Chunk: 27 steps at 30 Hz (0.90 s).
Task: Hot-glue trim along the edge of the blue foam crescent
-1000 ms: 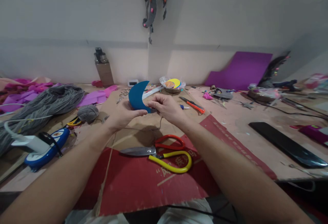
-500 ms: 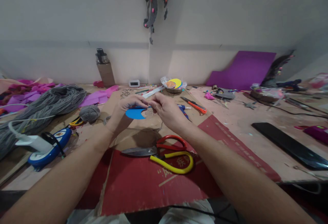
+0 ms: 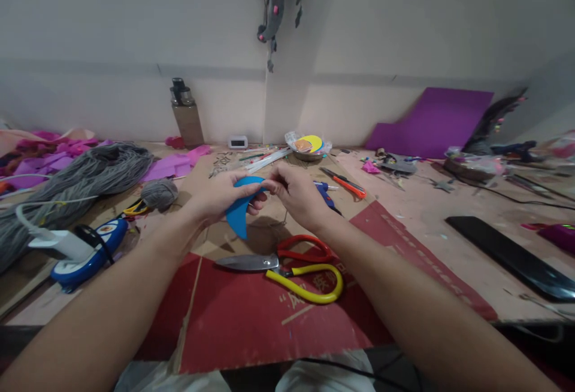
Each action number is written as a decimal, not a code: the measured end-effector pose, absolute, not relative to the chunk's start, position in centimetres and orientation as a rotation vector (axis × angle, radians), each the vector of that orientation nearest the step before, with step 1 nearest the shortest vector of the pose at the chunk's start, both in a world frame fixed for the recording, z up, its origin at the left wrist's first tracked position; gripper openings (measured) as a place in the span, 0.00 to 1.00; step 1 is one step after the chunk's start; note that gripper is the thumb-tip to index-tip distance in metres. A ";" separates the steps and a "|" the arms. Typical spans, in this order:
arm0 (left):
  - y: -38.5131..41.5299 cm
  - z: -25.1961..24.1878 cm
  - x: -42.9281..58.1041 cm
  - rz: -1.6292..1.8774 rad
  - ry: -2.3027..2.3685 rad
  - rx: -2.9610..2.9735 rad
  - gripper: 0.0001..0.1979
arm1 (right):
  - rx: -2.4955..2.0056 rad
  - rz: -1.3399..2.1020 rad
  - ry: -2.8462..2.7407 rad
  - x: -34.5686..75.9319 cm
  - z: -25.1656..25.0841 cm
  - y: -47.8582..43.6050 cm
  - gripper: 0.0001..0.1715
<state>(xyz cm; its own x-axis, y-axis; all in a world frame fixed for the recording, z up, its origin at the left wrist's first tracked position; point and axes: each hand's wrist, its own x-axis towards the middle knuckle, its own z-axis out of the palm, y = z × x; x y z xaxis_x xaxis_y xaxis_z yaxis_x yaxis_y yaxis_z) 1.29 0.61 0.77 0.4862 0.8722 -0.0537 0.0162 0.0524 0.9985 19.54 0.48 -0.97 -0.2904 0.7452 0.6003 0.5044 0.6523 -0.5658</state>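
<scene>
A flat blue crescent piece [image 3: 238,217] is raised above the cardboard, one point hanging downward. My left hand [image 3: 220,197] grips it, thumb across the front and fingers behind. At the upper right tip of the crescent, my right hand [image 3: 291,191] is closed in a pinch, its fingertips against my left thumb; they cover that tip. Below both hands lie large scissors [image 3: 308,278] with one red and one yellow handle, blades pointing left, on a red and brown cardboard sheet [image 3: 238,332].
Grey yarn [image 3: 103,170] and a yarn ball [image 3: 159,193] lie left, near a blue power strip [image 3: 92,254]. A utility knife [image 3: 348,184] and blue glue gun [image 3: 324,193] lie beyond my right hand. A black phone-like slab [image 3: 507,254] is at right. A purple sheet [image 3: 442,122] leans on the wall.
The blue crescent has turned from lying nearly flat to tilted, its face toward me and one point down. My left thumb now lies across its front. The view has shifted slightly.
</scene>
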 end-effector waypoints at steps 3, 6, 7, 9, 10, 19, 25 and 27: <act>0.3 0.9 1.5 0.808 0.944 1.456 0.14 | -0.960 0.535 -1.877 19.5 -1.3 0.9 0.14; 0.2 0.9 1.7 0.820 1.011 1.511 0.13 | -0.946 0.658 -1.832 19.6 -1.4 1.2 0.15; 0.2 0.8 1.8 0.828 1.023 1.498 0.13 | -0.950 0.664 -1.831 19.6 -1.5 1.2 0.15; 0.2 0.7 2.0 0.852 1.018 1.424 0.11 | -0.969 0.635 -1.845 19.6 -1.5 1.2 0.15; 0.3 0.6 2.1 0.861 1.003 1.371 0.11 | -0.979 0.612 -1.850 19.6 -1.5 1.2 0.15; 0.6 -0.2 2.3 0.886 0.951 1.206 0.07 | -0.980 0.460 -1.888 19.5 -1.0 0.7 0.13; 0.5 -0.6 2.8 0.968 0.951 1.226 0.09 | -1.042 0.302 -1.926 19.4 -0.5 -0.1 0.11; 0.2 -0.4 3.0 0.980 0.932 1.183 0.10 | -1.032 0.317 -1.902 19.4 -0.5 -0.1 0.10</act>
